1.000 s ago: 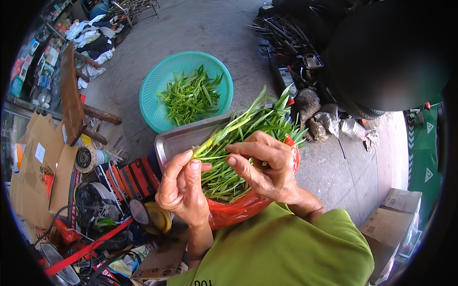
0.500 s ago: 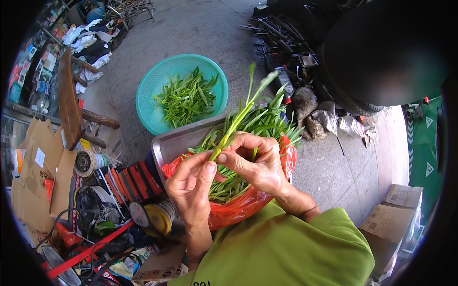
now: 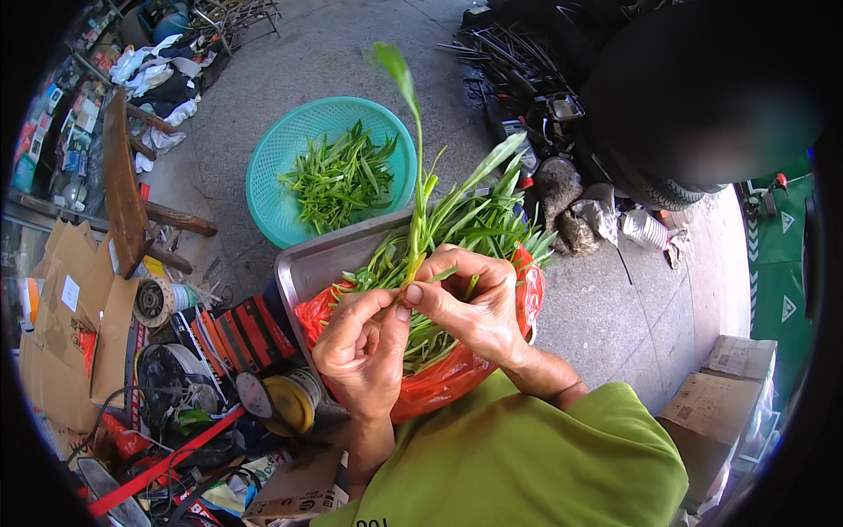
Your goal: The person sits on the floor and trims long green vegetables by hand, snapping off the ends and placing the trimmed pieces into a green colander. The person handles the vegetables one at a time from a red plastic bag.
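My left hand [image 3: 364,356] and my right hand [image 3: 479,307] meet over the metal tray [image 3: 292,268]. Both pinch the lower end of a water spinach stem [image 3: 417,233], thumbs against forefingers. It points up and away, with a long leaf at its tip. Another short green piece shows by my right fingers. Below, a red plastic bag [image 3: 443,384] in the tray holds a heap of water spinach [image 3: 505,220]. Beyond the tray stands a turquoise colander [image 3: 265,189] with a pile of picked leafy pieces [image 3: 342,180].
A wooden stool [image 3: 126,189] lies tipped at the left, near flattened cardboard [image 3: 66,307] and wire spools [image 3: 294,402]. Cardboard boxes [image 3: 716,404] stand at the right. Dark scrap metal and a tyre [image 3: 654,189] sit at the far right.
The stem has swung from leaning right to nearly upright, its leafy tip now higher and farther left. My left hand has shifted slightly right; both hands stay pinched at its lower end.
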`<action>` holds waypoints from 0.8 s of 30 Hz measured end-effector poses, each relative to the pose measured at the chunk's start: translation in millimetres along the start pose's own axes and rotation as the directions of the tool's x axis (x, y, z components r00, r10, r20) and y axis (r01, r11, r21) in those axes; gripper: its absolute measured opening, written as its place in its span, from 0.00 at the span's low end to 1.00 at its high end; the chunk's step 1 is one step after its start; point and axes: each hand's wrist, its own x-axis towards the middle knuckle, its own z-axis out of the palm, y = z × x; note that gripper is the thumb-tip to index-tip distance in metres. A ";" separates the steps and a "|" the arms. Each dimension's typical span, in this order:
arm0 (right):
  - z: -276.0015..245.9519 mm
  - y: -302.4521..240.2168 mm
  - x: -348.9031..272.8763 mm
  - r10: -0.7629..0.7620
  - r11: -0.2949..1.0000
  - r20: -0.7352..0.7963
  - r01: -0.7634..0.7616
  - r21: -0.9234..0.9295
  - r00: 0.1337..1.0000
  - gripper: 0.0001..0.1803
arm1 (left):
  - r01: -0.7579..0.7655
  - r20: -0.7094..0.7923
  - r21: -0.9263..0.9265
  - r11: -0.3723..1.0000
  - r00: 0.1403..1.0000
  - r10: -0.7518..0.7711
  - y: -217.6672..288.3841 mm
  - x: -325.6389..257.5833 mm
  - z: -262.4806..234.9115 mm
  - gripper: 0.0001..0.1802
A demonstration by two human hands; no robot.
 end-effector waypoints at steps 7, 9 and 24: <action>-5.8 5.0 -2.1 -0.041 0.981 -0.208 0.000 -0.193 0.977 0.12 | -0.119 0.020 0.361 0.925 0.993 0.120 8.4 3.8 8.4 0.14; -9.8 5.8 -0.3 -0.211 0.948 -0.188 0.154 -0.278 0.959 0.09 | -0.132 0.023 0.384 0.914 0.991 0.134 8.5 3.6 12.5 0.14; -101.3 -18.3 -32.4 -0.420 0.840 -0.579 0.059 -0.539 0.699 0.05 | 0.489 0.215 -0.646 0.586 0.853 -0.475 -3.7 14.6 -3.9 0.11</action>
